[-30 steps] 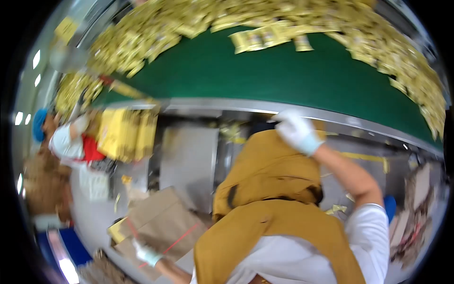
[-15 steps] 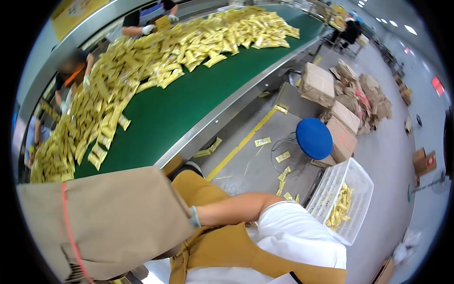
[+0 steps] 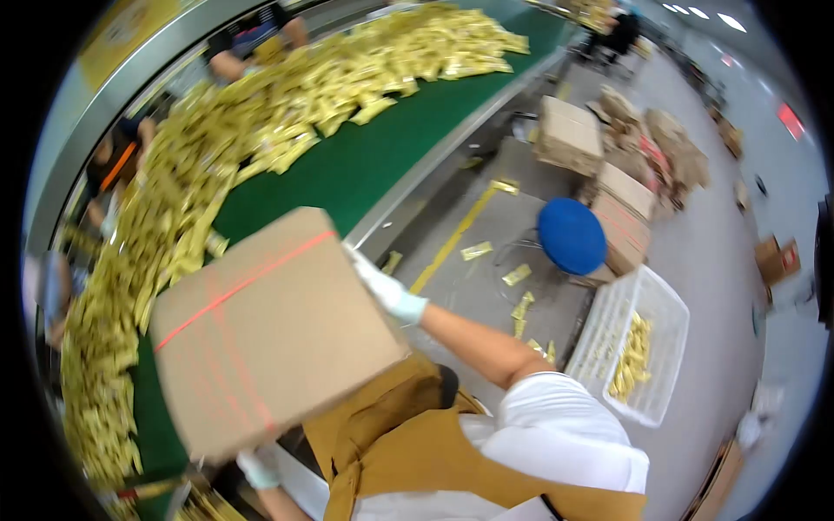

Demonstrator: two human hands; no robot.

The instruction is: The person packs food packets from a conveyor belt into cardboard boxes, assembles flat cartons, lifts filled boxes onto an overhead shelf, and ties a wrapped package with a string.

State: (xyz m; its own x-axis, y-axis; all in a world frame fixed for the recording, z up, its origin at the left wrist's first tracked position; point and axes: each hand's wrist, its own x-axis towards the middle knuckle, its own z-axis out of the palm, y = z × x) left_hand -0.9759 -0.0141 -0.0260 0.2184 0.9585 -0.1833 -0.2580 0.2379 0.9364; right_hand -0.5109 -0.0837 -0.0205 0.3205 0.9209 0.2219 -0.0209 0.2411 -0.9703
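Note:
A large brown paper-wrapped package (image 3: 278, 330) with red straps is held up at a tilt in front of my body, over the near edge of the green belt. My right hand (image 3: 387, 285), in a white glove with a pale green cuff, presses along its right side with its fingers partly behind it. Gloved too, my left hand (image 3: 258, 469) grips the package's lower edge, and its fingertips are hidden underneath. Beyond the package, many yellow sachets (image 3: 287, 104) lie heaped on the green conveyor belt (image 3: 300, 193).
Right of the belt stand a blue round stool (image 3: 572, 236) and a white plastic crate (image 3: 667, 347) with yellow sachets. Stacked brown packages (image 3: 569, 135) and crumpled paper (image 3: 673, 148) lie behind. Loose sachets (image 3: 477, 251) dot the floor. Co-workers (image 3: 252, 43) are across the belt.
The package has risen and swung right, turning its strapped face into view. My right hand has moved up along its side, and my left hand now shows beneath it.

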